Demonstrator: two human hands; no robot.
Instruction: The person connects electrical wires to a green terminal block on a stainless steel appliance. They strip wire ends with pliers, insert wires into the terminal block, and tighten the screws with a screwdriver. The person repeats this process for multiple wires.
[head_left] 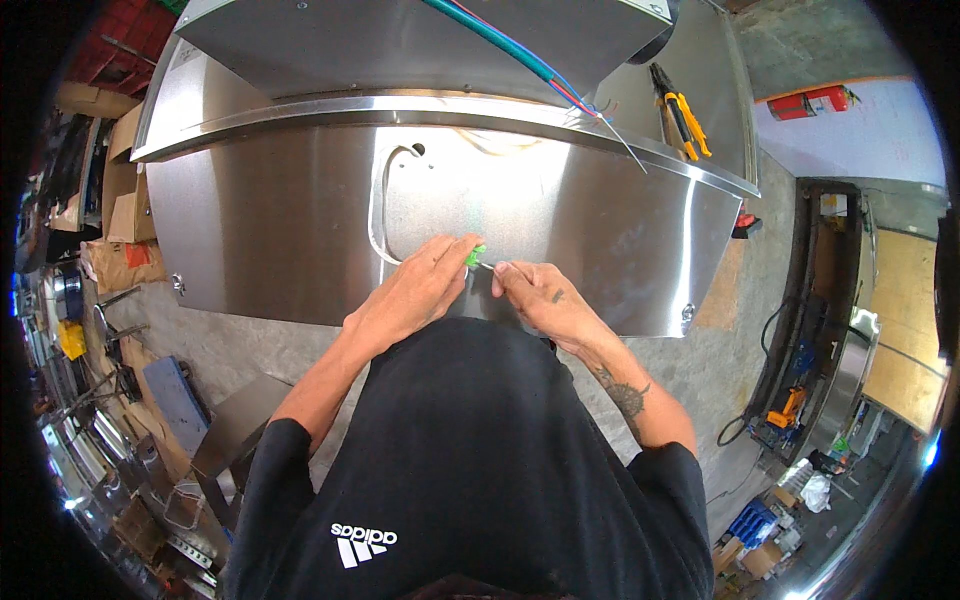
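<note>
My left hand (pixel 432 275) is closed around a small green connector (pixel 475 257), whose details are mostly hidden by the fingers. A white cable (pixel 377 205) curves out of a hole in the stainless steel panel (pixel 270 220) and runs down to this hand. Just right of it, my right hand (pixel 535 293) pinches a thin metal shaft (pixel 486 266), which looks like a small screwdriver; its tip meets the green connector. Both hands are held close together over the panel's near edge, in front of my body.
Pliers with yellow handles (pixel 690 125) lie on the steel surface at the back right. A teal-sheathed cable (pixel 510 52) with loose red and blue wire ends hangs over the panel's raised lip (pixel 330 108). Cardboard boxes (pixel 130 215) stand far left; a fire extinguisher (pixel 808 103) is far right.
</note>
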